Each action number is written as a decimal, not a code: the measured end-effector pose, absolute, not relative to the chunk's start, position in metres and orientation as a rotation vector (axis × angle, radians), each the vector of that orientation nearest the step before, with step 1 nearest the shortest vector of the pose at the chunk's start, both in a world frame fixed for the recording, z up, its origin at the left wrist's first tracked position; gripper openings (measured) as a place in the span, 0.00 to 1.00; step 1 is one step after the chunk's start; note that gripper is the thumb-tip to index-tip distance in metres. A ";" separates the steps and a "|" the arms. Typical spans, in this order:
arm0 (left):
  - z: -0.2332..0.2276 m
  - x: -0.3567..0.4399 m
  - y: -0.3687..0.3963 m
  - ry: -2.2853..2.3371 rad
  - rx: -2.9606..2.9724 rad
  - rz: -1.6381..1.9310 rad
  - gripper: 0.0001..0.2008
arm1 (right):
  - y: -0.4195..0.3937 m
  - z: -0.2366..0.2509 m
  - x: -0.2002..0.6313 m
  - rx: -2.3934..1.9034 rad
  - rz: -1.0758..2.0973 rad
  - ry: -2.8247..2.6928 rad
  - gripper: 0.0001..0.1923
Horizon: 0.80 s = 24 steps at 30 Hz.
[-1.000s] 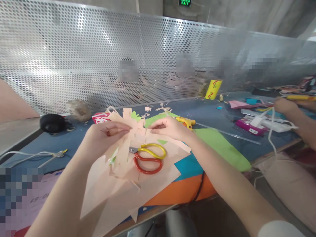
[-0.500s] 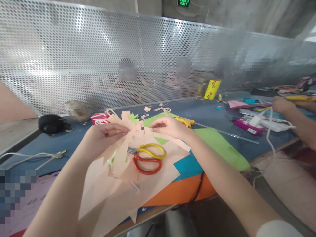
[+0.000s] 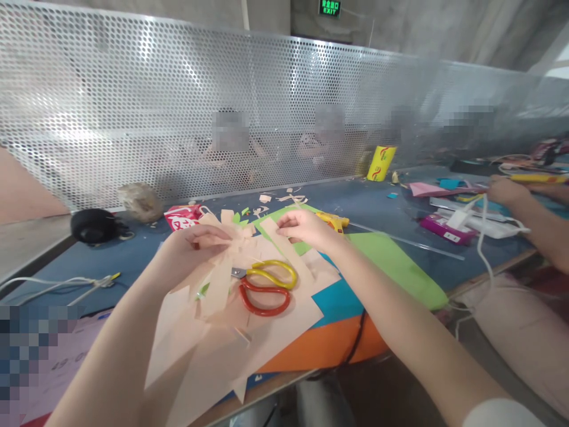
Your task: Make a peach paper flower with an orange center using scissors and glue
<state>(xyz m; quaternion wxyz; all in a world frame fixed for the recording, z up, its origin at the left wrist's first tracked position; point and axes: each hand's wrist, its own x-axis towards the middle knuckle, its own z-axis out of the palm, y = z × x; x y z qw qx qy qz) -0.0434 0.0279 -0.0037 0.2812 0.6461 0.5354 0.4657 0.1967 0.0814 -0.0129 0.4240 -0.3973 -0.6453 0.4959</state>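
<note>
Table (image 3: pixel 377 204) along perforated metal screen (image 3: pixel 155 107)

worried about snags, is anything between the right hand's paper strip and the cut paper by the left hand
Nothing visible stands between the strip and the cut paper; the scissors lie on the near side.

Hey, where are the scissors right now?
In the head view, the scissors lie on the pale paper, slightly left of centre, nearer the wearer than the right hand and the pale strip it holds.
</note>
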 end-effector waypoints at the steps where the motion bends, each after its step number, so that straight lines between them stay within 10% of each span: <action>1: -0.003 -0.041 0.027 1.423 1.734 1.290 0.10 | 0.083 -0.014 0.196 -0.974 1.227 -1.562 0.06; 24: -0.002 -0.013 0.023 1.190 1.262 1.924 0.18 | 0.093 -0.007 0.199 -0.541 0.951 -0.934 0.09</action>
